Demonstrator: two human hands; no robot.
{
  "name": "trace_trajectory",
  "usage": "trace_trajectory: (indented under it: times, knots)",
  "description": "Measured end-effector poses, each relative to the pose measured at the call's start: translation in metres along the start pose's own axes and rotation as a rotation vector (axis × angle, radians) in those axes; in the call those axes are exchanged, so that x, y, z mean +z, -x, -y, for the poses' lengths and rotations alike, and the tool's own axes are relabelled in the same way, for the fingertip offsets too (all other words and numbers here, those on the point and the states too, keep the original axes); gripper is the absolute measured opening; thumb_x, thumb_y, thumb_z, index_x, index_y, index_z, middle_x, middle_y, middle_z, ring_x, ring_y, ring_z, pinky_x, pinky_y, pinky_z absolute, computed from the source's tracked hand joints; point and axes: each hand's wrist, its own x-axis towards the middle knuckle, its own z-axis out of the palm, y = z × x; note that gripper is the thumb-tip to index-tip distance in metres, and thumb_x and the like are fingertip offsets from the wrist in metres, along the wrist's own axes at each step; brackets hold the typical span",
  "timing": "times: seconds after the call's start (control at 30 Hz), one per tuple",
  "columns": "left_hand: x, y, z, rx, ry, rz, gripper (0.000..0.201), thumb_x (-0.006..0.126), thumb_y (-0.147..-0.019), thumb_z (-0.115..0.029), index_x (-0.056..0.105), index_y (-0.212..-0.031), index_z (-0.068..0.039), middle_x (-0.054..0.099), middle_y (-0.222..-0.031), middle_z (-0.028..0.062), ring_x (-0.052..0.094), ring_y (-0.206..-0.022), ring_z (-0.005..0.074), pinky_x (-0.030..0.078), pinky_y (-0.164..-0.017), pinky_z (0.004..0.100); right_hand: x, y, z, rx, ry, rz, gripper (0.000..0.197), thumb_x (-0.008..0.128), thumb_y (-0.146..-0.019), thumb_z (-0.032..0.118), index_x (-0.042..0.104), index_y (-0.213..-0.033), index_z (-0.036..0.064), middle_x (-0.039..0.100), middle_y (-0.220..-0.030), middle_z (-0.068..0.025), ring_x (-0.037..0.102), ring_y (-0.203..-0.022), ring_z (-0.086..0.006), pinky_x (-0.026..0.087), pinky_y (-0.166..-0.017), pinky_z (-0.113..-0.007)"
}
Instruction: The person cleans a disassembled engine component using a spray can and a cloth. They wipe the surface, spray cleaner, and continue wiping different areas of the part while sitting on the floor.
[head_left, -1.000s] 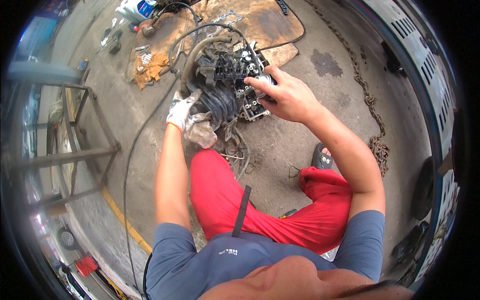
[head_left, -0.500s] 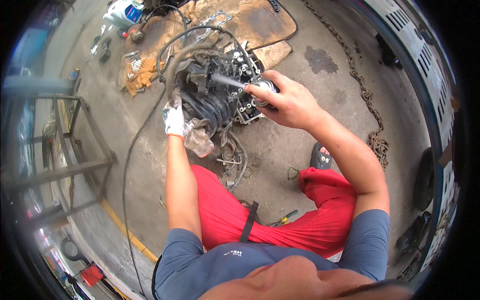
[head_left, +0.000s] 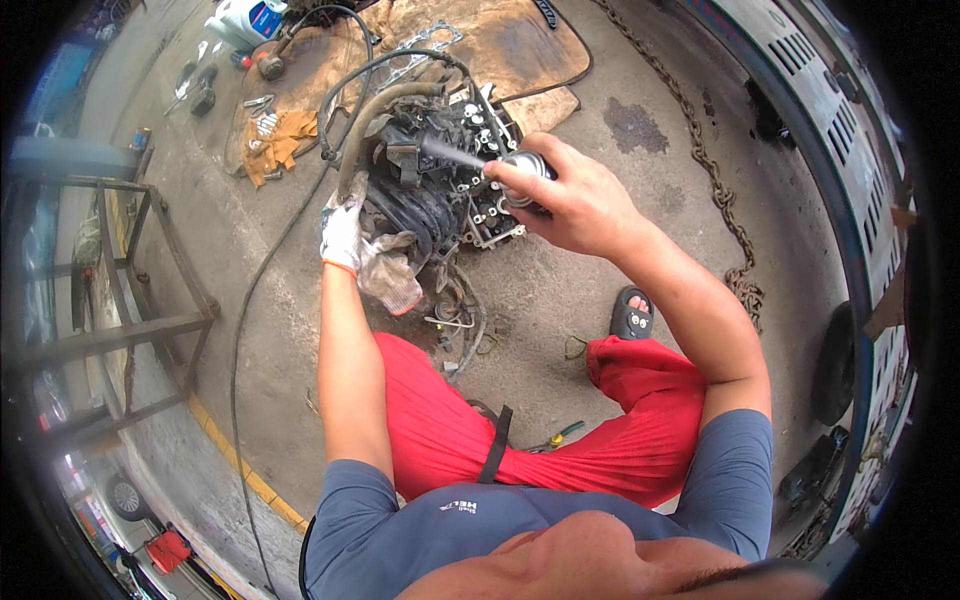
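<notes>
My right hand (head_left: 575, 200) is bare and wrapped round a spray can (head_left: 530, 165), with the index finger on its nozzle. A white spray jet shoots left from the can onto the dark engine (head_left: 425, 205) on the floor. My left hand (head_left: 343, 238), in a white work glove with an orange cuff, closes round the lower end of a thick brown-grey hose (head_left: 365, 125) at the engine's left side. Its fingertips are partly hidden. Against that hand hangs a dirty, loose work glove (head_left: 390, 280); how it is held I cannot make out.
A stained brown mat (head_left: 520, 45) lies beyond the engine, with an orange cloth (head_left: 280, 140) and a white jug (head_left: 245, 22) at left. A rusty chain (head_left: 710, 170) runs along the right. Pliers (head_left: 562, 437) lie near my legs; a metal frame (head_left: 120, 330) stands left.
The view has shifted slightly, so the scene sits a little further left. The jet still sprays onto the engine; both hands keep their holds.
</notes>
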Motion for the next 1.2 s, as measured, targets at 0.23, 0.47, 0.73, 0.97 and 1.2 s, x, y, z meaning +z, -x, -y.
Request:
trace_trajectory:
  times: [0.23,0.47,0.73,0.97,1.2]
  knots:
    - [0.009,0.01,-0.002,0.044,0.125,0.03,0.024,0.081,-0.097,-0.037,0.07,-0.104,-0.017,0.047,-0.069,-0.0064,0.044,-0.054,0.0085,0.044,-0.046,0.0285,0.008,0.007,-0.01,0.042,0.045,0.046,0.066,0.083,-0.084,0.017,0.063,-0.146,0.0298,0.062,-0.126,-0.0176,0.07,-0.101,-0.0367,0.061,-0.08,-0.045]
    - [0.014,0.013,0.0,0.092,0.029,0.002,0.028,0.083,-0.096,-0.029,0.073,-0.114,-0.009,0.058,-0.076,-0.0054,0.05,-0.055,0.0052,0.036,-0.047,0.0244,0.011,0.006,-0.022,0.074,0.052,0.143,0.068,0.082,-0.086,0.019,0.059,-0.149,0.0303,0.058,-0.131,-0.0201,0.069,-0.107,-0.0383,0.06,-0.085,-0.047]
    - [0.058,0.026,-0.027,0.164,0.017,-0.025,0.042,0.087,-0.093,-0.027,0.072,-0.125,-0.003,0.062,-0.078,-0.0037,0.05,-0.056,0.0056,0.038,-0.048,0.0255,0.018,0.016,-0.044,0.127,0.091,0.172,0.069,0.079,-0.087,0.019,0.055,-0.15,0.0329,0.057,-0.128,-0.017,0.068,-0.105,-0.038,0.06,-0.085,-0.048]
    - [0.082,0.018,-0.055,0.233,-0.258,0.03,0.047,0.087,-0.093,-0.029,0.074,-0.126,0.002,0.073,-0.102,0.004,0.059,-0.084,0.0127,0.049,-0.076,0.0288,0.01,0.037,-0.066,0.191,0.036,0.052,0.062,0.078,-0.089,0.019,0.059,-0.147,0.0303,0.059,-0.127,-0.0181,0.069,-0.111,-0.0374,0.061,-0.086,-0.047]
    - [0.096,0.007,-0.066,0.171,-0.274,0.043,0.039,0.086,-0.093,-0.031,0.078,-0.12,-0.004,0.056,-0.071,-0.0053,0.039,-0.055,0.0066,0.031,-0.05,0.0285,0.025,0.057,-0.082,0.262,0.0,-0.032,0.065,0.079,-0.088,0.022,0.058,-0.148,0.0326,0.059,-0.123,-0.016,0.07,-0.109,-0.037,0.062,-0.084,-0.048]
